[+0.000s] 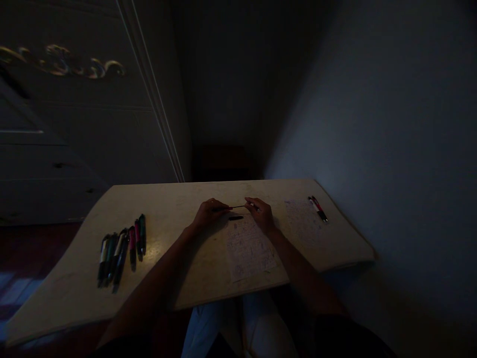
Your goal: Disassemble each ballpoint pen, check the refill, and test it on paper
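Note:
Over the middle of the table, my left hand (208, 213) is closed around a dark pen barrel (220, 209) with a reddish end. A thin dark pen refill (238, 206) stretches between my two hands, in line with the barrel. Its other end is pinched by the fingers of my right hand (262, 215); a small pale piece shows there, too dim to name. Just below the refill lies a short black piece (235, 218), perhaps a pen grip, by the top of a handwritten sheet of paper (250, 248).
Several pens (118, 251) lie in a row on the table's left. Two more pens (318, 209) rest at the right, beside another written sheet (302, 219). A wall (391, 149) borders the right side; a cabinet (93, 139) stands at the left. The light is dim.

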Tool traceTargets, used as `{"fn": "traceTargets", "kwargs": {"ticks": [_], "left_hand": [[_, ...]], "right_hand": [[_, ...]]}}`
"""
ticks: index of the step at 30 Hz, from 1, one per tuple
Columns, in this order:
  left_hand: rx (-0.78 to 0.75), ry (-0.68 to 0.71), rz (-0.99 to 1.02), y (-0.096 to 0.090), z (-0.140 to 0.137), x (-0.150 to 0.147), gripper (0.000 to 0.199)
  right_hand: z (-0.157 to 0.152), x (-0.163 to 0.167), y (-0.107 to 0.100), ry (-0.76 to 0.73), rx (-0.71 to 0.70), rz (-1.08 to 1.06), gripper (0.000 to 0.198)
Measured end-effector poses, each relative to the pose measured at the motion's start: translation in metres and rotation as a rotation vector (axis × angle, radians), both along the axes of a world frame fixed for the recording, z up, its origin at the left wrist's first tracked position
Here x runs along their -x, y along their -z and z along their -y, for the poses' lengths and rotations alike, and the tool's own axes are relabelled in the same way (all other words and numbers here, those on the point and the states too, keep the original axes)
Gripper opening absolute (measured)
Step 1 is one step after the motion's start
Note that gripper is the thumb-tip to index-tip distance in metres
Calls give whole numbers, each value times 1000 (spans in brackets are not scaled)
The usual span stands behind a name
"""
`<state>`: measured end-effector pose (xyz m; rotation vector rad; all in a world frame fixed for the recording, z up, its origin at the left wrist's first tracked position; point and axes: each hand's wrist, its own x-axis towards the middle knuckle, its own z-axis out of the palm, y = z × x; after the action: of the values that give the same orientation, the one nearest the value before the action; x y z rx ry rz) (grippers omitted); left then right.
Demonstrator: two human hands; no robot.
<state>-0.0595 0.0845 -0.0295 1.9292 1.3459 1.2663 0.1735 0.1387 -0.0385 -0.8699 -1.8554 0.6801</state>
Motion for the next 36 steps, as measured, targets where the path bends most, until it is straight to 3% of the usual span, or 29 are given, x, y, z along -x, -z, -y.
{"fn": "traceTargets", "kwargs": {"ticks": [16, 29, 33, 36], "left_hand": [[59, 36, -120, 3, 1, -6, 26], [88, -5, -36, -2, 0, -6, 23], [134, -17, -21, -2, 0, -5, 28], [177, -15, 14, -4, 0, -6, 30]], "right_hand": [[0, 2, 5, -7, 32, 44, 28], [0, 0, -1, -2, -14, 12, 30], [1, -1, -3, 3, 41, -13, 31], [0, -3, -5, -39, 160, -63, 39]]}}
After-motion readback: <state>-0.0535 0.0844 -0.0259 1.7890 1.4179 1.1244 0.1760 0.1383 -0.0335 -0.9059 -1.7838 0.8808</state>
